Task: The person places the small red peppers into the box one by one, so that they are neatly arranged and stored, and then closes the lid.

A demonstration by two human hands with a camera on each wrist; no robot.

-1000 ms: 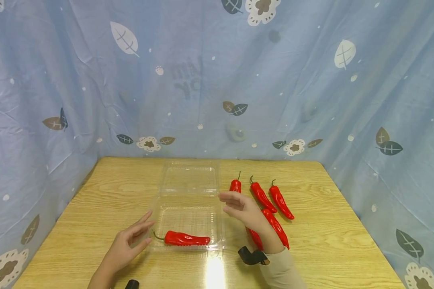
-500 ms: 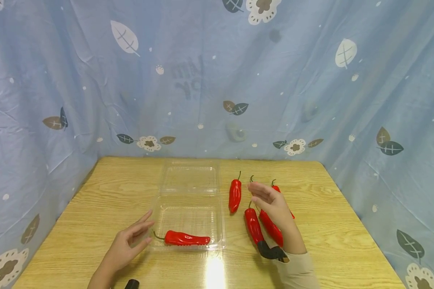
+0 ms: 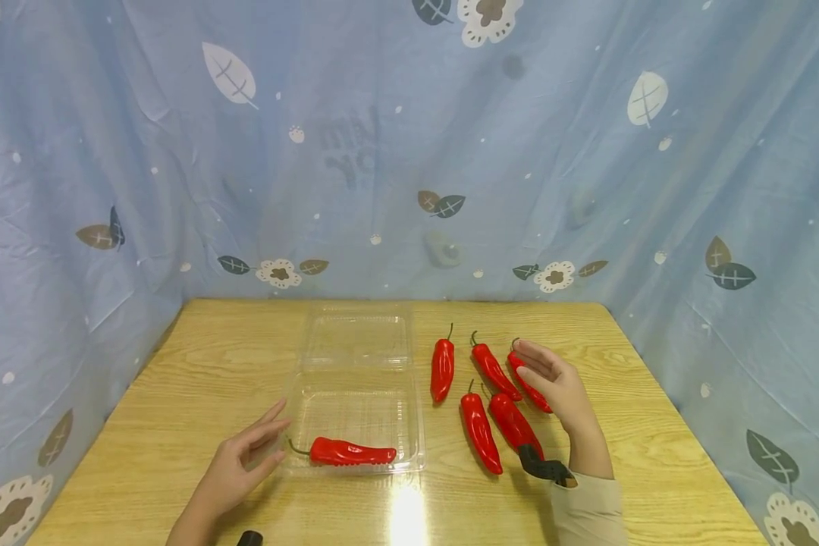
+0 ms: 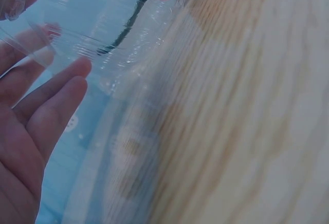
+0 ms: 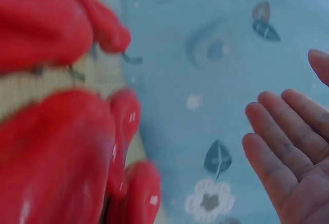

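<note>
A clear plastic clamshell box point(image 3: 355, 394) lies with its lid laid back, and one red chili pepper point(image 3: 352, 452) rests along its near side, green stem pointing left. My left hand point(image 3: 242, 459) stays at the box's left wall with fingers spread; the left wrist view shows its fingertips right at the clear plastic, near the stem point(image 4: 126, 26). Over the rightmost red chili pepper point(image 3: 531, 385) hovers my right hand point(image 3: 553, 383), fingers relaxed, partly covering it. The right wrist view shows the palm point(image 5: 308, 188) holding nothing.
Several more red chili peppers lie right of the box, among them a back-left one point(image 3: 442, 370), a back-middle one point(image 3: 494, 371), and two nearer ones point(image 3: 480, 432). The wooden table point(image 3: 177, 394) ends at a blue patterned curtain point(image 3: 382, 152).
My right hand has moved from beside the box rightward across the chili peppers to the rightmost one, uncovering those it hid. The left hand has stayed in place.
</note>
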